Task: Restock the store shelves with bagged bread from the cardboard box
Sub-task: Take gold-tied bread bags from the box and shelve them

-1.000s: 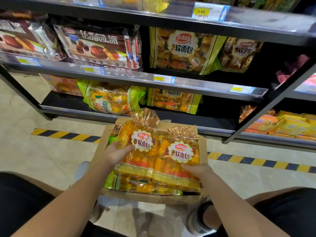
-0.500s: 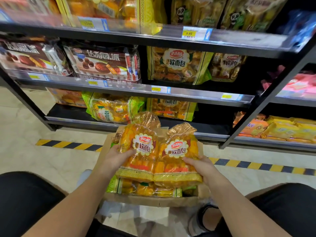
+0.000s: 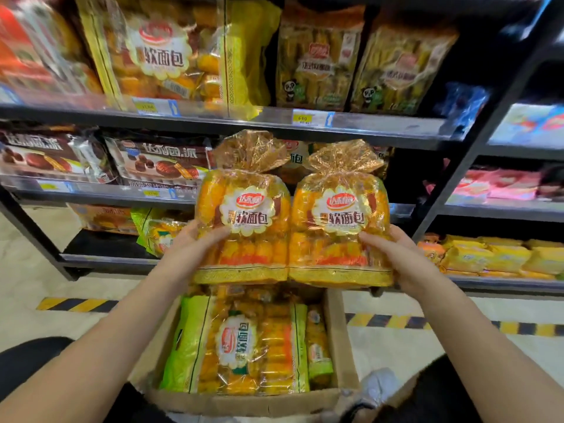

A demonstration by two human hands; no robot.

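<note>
Two crinkly orange plastic bread bags stand upright, edges touching, above the brown cardboard box (another bag lies flat inside). The left hand grips the left bag and the right hand the right bag, thumbs pressed on the fronts.

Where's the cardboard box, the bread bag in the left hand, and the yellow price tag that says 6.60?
cardboard box (image 3: 259, 404), head view, on its front wall.
left bread bag (image 3: 247, 210), head view, on its round label.
6.60 price tag (image 3: 302, 118), head view, on its yellow part.
</note>
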